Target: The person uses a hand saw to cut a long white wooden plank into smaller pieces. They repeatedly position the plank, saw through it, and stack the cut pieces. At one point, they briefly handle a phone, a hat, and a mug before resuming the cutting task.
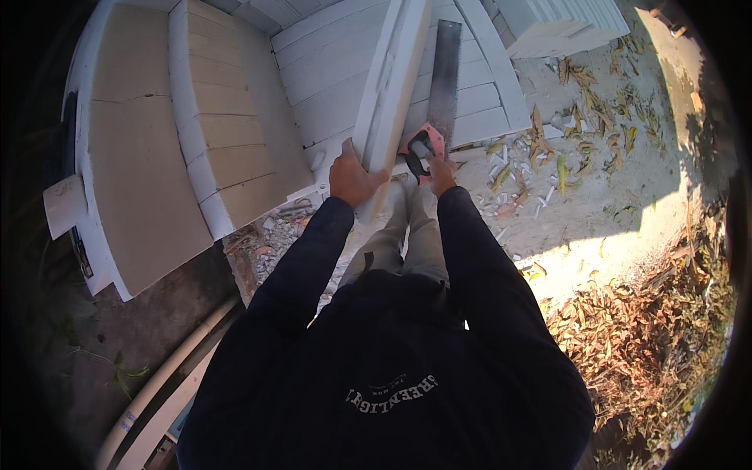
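A long white moulded strip (389, 86) stretches away from me, with a groove along its upper side. My left hand (355, 174) is closed around its near end. Just right of the strip, my right hand (441, 174) grips the red and black handle of a hand saw (444, 78). The saw's broad grey blade points away from me, roughly alongside the strip, over white boards (478, 98). From this view I cannot tell whether the blade touches the strip or the boards.
White stepped blocks (227, 117) rise on the left. A stack of white panels (560, 27) stands at the far right. Broken white scraps (501, 176) and leaves litter the ground, with a pile of dry leaves (634, 329) at lower right. A pale pipe (160, 384) runs at lower left.
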`<state>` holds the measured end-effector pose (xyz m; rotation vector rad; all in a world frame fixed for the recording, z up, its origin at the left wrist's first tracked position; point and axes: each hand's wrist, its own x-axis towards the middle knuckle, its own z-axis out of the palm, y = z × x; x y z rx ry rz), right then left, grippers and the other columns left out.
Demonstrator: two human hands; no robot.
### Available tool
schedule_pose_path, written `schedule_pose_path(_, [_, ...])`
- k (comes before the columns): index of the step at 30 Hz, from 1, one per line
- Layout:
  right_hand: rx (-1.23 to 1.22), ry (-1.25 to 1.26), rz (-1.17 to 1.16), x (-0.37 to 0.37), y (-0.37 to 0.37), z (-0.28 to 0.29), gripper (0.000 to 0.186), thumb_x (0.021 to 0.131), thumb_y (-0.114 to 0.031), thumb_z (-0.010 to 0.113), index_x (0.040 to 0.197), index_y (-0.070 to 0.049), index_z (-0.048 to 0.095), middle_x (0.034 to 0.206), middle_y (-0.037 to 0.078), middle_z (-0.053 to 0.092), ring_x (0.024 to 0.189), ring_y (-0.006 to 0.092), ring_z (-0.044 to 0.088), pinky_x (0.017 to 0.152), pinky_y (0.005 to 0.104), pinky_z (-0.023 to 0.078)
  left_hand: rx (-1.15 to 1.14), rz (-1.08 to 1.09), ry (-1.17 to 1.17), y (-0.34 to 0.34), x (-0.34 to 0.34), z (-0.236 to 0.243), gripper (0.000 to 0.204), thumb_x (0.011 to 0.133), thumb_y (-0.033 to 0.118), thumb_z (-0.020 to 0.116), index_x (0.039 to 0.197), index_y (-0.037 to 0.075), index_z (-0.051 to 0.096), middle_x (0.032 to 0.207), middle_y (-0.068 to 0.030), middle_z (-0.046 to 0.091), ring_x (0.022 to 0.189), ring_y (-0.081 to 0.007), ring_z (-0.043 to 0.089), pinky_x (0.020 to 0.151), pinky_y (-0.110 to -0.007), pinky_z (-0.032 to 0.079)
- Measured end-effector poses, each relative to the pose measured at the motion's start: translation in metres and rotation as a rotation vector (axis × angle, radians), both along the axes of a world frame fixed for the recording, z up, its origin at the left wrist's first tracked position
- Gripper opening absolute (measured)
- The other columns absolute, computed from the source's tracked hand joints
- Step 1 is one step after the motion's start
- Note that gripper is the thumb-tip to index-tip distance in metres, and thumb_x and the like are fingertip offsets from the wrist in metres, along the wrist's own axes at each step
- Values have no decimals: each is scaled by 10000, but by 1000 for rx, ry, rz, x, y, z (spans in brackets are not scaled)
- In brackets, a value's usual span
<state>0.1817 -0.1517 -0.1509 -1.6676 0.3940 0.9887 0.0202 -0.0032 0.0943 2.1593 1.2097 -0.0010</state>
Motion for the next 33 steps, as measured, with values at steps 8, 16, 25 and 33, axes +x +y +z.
schedule_pose_path(8, [65, -27, -210, 7, -17, 75, 254, 846, -49, 774, 1068, -23, 653, 934, 85, 688, 800, 232, 706, 674, 368, 580, -19, 76, -33, -11, -19, -2, 1033, 692, 431, 873, 1463, -71, 403, 1087, -308, 699, 1000, -457, 703, 911, -489, 559])
schedule_pose_path(16, [210, 37, 39, 9, -142, 180, 173, 962, -122, 645, 1111, -35, 646, 854, 24, 659, 612, 134, 627, 528, 305, 501, -176, 393, -715, -16, -82, -48, 327, 993, 187, 686, 1254, -6, 652, 1031, -130, 730, 885, -197, 709, 787, -344, 556])
schedule_pose_path(25, [488, 297, -144, -150, -76, 306, 276, 1048, -246, 584, 1263, -74, 562, 774, 6, 563, 598, 128, 569, 488, 286, 447, -343, -72, -607, -78, -61, 95, 374, 926, 327, 794, 1068, -7, 706, 849, -60, 665, 701, -113, 610, 645, -281, 489])
schedule_pose_path(33, [427, 128, 176, -245, -67, 293, 416, 1055, -260, 455, 1357, 5, 564, 1231, 134, 638, 1110, 215, 655, 897, 330, 542, -93, -233, -477, -86, -126, 92, 347, 786, 183, 754, 985, -57, 601, 941, -247, 643, 859, -463, 641, 774, -525, 513])
